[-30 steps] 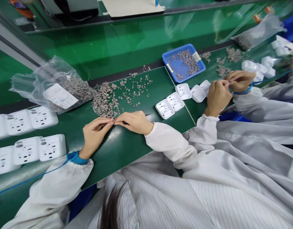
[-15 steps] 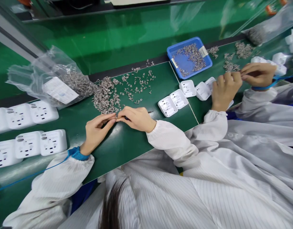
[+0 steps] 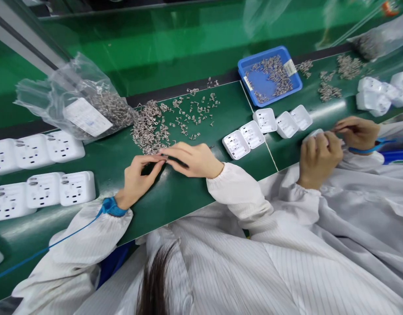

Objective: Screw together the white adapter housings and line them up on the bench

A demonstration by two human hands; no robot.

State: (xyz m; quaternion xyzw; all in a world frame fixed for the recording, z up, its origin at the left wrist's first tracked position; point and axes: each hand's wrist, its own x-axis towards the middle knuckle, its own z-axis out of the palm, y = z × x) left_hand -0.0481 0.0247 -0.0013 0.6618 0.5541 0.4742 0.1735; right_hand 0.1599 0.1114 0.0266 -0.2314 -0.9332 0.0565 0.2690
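Fingertips of my left hand, with a blue wrist strap, are pinched together at the near edge of a heap of small metal parts. My right hand meets them there, its thumb and fingers also pinched. Between the fingertips is a small metal part, mostly hidden. A thin dark tip shows beyond my right hand; I cannot tell whether the hand holds it. Right of my hands, open white plastic housings lie with their hollow insides up.
White socket housings stand in two rows at the left. Behind them lies a clear bag of metal parts. A blue tray holds more parts. At the right, a co-worker's hands work near a white housing; a pile of white housings lies beyond.
My hands stay pinched together at the heap, my right fingers slightly shifted. The view has moved a little. The co-worker's hands have come down toward the table's near edge, uncovering white housings.
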